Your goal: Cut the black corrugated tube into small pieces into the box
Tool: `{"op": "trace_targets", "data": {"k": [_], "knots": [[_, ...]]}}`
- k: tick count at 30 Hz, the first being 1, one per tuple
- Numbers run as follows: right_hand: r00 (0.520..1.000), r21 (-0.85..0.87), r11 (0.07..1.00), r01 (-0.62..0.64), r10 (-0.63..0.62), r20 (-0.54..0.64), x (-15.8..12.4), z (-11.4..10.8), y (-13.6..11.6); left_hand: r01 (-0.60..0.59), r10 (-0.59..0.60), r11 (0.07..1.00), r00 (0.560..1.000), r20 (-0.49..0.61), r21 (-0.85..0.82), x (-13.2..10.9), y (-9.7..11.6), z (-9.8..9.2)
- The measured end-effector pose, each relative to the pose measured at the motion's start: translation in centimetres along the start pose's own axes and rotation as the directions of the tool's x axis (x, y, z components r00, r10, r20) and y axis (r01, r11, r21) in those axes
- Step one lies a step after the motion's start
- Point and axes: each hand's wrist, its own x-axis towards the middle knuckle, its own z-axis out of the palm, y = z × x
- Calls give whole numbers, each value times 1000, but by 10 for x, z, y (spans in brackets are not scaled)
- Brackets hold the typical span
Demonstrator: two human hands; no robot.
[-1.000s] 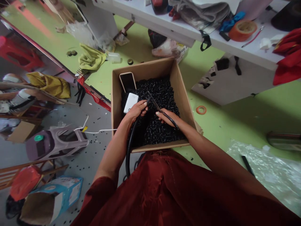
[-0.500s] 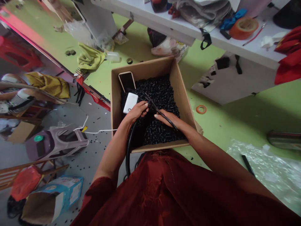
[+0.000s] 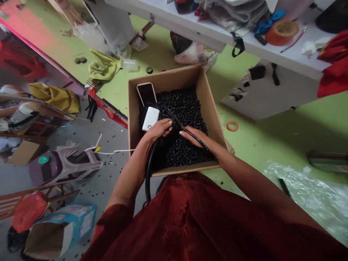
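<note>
Left hand (image 3: 159,130) curls shut around ribbed black conduit (image 3: 148,170) while the right hand (image 3: 194,137) grips long black scissors (image 3: 187,130) above black plastic pieces (image 3: 179,105) heaped inside a cardboard box (image 3: 165,78).

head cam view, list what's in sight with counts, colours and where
cardboard box: 1, brown, on green tabletop
plastic bits: many, black, filling the box
phone: 1, black, gold edge, in box corner
power bank: 1, white, on the bits
corrugated tube: 1, black, over box rim
thin tool: 1, black, above the bits
tape roll: 1, orange, on white shelf
bubble wrap: 1, clear, lower right
left hand: on the tube
right hand: fingers on the tool
left sleeve: 1, red, upper arm
</note>
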Motion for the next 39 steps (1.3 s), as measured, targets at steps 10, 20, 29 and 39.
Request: {"op": "trace_targets", "data": {"k": [10, 20, 29, 39], "knots": [[999, -183, 983, -34, 31, -22, 3, 2, -2, 84, -79, 992, 996, 52, -93, 2, -4, -3], [997, -267, 962, -55, 39, -65, 8, 10, 6, 110, -112, 991, 994, -14, -72, 8, -8, -5], [975, -260, 952, -162, 114, -189, 4, 1, 3, -18, 14, 980, 1000, -24, -196, -1, 6, -14], [974, -83, 987, -141, 123, -190, 4, 0, 7, -43, 36, 956, 999, -28, -292, -2, 7, -13]]}}
